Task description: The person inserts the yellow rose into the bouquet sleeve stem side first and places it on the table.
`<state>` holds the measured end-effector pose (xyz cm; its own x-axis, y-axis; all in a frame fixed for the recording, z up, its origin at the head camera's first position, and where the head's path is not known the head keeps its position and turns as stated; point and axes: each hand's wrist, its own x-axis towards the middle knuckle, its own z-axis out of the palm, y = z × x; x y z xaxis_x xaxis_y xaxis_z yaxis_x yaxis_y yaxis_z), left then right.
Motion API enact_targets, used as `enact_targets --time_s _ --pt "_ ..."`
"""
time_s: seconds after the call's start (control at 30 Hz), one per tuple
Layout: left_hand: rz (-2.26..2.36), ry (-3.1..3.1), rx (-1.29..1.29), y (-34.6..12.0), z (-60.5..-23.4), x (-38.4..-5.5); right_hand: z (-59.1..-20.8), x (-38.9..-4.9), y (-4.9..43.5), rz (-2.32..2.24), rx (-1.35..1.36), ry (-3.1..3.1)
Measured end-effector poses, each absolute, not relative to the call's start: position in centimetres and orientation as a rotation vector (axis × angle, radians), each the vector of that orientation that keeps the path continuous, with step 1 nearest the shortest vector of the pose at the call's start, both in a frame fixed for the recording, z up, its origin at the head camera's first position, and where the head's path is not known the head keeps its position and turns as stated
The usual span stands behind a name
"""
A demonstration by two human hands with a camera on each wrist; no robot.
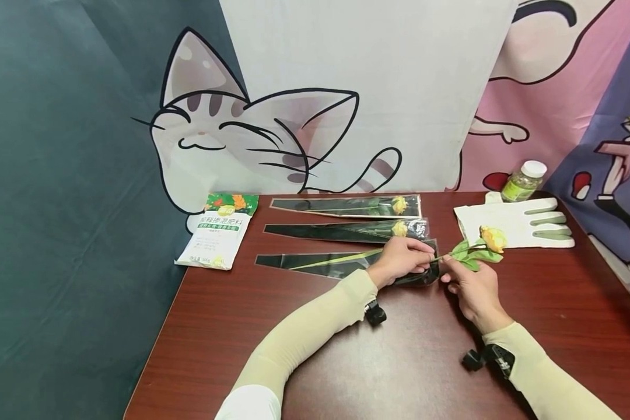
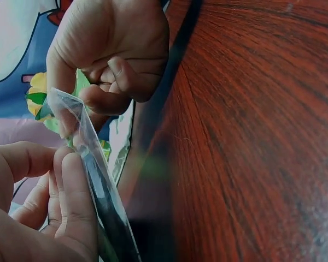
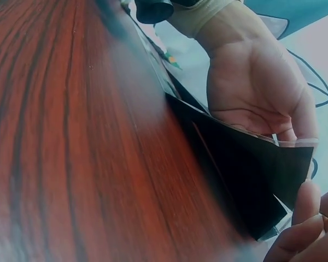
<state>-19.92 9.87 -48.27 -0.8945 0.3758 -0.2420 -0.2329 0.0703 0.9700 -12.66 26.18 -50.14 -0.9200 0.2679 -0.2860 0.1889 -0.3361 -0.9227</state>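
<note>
A yellow flower (image 1: pixel 493 239) with green leaves lies at the mouth of a dark-backed clear sleeve (image 1: pixel 315 268). Its stem runs back inside the sleeve. My right hand (image 1: pixel 475 289) pinches the stem below the leaves. At the sleeve's mouth my left hand (image 1: pixel 406 259) pinches the clear film close to the stem; in the left wrist view the left fingertips (image 2: pixel 71 164) sit against the film, with the right hand (image 2: pixel 109 49) just beyond. The sleeve's black back (image 3: pixel 246 158) shows between both hands in the right wrist view. The exact left fingertip contact is partly hidden.
Two sleeved yellow flowers, the farther sleeve (image 1: pixel 346 205) and the nearer one (image 1: pixel 336 230), lie behind. White gloves (image 1: pixel 514 224) and a white-capped jar (image 1: pixel 523 182) stand at the back right. A fertilizer bag (image 1: pixel 217 233) lies on the left of the brown table (image 1: pixel 378 367).
</note>
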Motion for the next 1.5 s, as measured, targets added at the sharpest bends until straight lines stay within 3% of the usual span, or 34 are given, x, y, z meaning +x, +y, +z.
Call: enact_targets --time_s 0.63,0.93,1.5 --pt "1.9 1.862 0.176 9.3 -48.4 -20.5 -49.6 -12.5 26.3 2.606 -0.442 -1.543" --pt "1.888 1.871 0.188 9.0 -48.5 -20.6 -49.6 -13.0 27.1 2.437 -0.605 -1.528" --pt "1.905 1.874 0.184 9.2 -48.4 -20.8 -49.8 -13.5 26.2 2.36 -0.65 -1.651"
